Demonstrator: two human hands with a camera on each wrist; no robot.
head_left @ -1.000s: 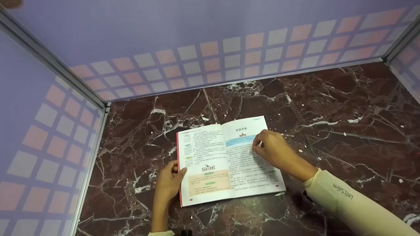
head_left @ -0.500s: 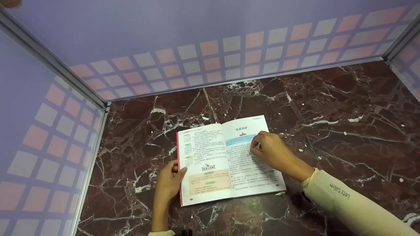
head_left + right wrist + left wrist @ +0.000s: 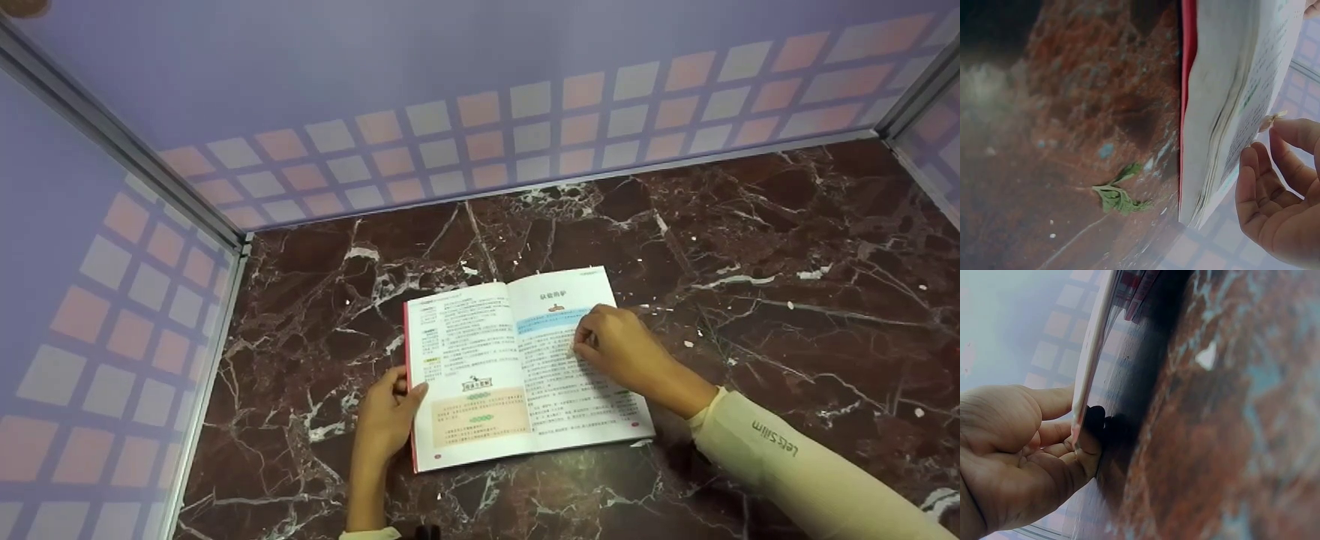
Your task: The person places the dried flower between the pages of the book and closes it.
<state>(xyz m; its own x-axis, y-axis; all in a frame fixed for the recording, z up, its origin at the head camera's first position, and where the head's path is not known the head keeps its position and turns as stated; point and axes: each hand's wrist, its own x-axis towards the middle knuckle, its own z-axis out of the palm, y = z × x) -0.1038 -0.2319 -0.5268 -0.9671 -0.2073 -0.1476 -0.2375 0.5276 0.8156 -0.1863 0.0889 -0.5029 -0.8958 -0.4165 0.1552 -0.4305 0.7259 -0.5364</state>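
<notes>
An open book (image 3: 480, 356) with a red cover edge lies on the dark marble table. My left hand (image 3: 384, 420) grips its left edge, and in the left wrist view the thumb is on the page side with the fingers curled beneath. Over the right-hand page, below the blue band, is my right hand (image 3: 626, 345). Its thumb and index finger pinch a small, pale brown, dried plant piece (image 3: 1268, 121) close over the print. The head view hides this piece behind the fingers. A green leafy sprig (image 3: 1117, 194) lies on the table beyond the book's right edge.
Small white bits (image 3: 688, 344) are scattered on the marble tabletop (image 3: 825, 360), mostly right of the book. Purple panels (image 3: 480, 67) with pink and white squares stand at the back and both sides.
My right hand has shifted slightly left, then a touch toward me, over the right-hand page, its pinch kept. The left hand and the book stay where they were.
</notes>
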